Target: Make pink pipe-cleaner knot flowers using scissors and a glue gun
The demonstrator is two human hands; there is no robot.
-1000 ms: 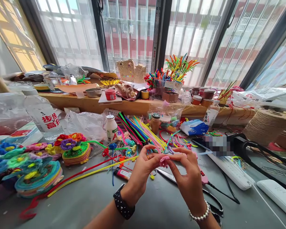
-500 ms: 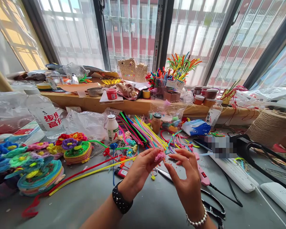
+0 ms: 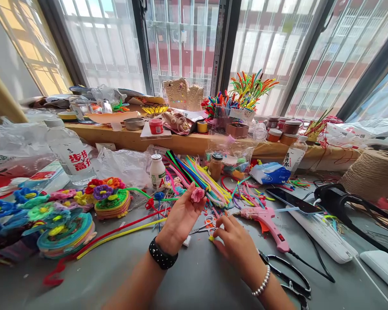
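Note:
A small pink fuzzy flower (image 3: pixel 198 194) rests between the fingertips of my left hand (image 3: pixel 181 219), which is raised above the grey table with its palm turned up. Lower and to the right, my right hand (image 3: pixel 231 243) is down by the tabletop, its fingers curled around the spot where a small yellow piece (image 3: pixel 211 238) shows. Small silver scissors (image 3: pixel 207 224) lie between the hands. Just beyond my right hand is a pink glue gun (image 3: pixel 267 219). Whether my right fingers grip the yellow piece is hard to tell.
Fuzzy flower decorations (image 3: pixel 64 232) cover the left side. Bundled pipe cleaners (image 3: pixel 200 176), a white bottle (image 3: pixel 157 172) and a brown jar (image 3: pixel 215 167) stand behind the hands. Large black scissors (image 3: pixel 291 271), a power strip (image 3: pixel 330 241) and a twine spool (image 3: pixel 368 172) are at the right.
My hands have come apart. The left moved up and left with the pink flower; the right let go of it and dropped to the table. The view shifted slightly, uncovering the glue gun and small scissors.

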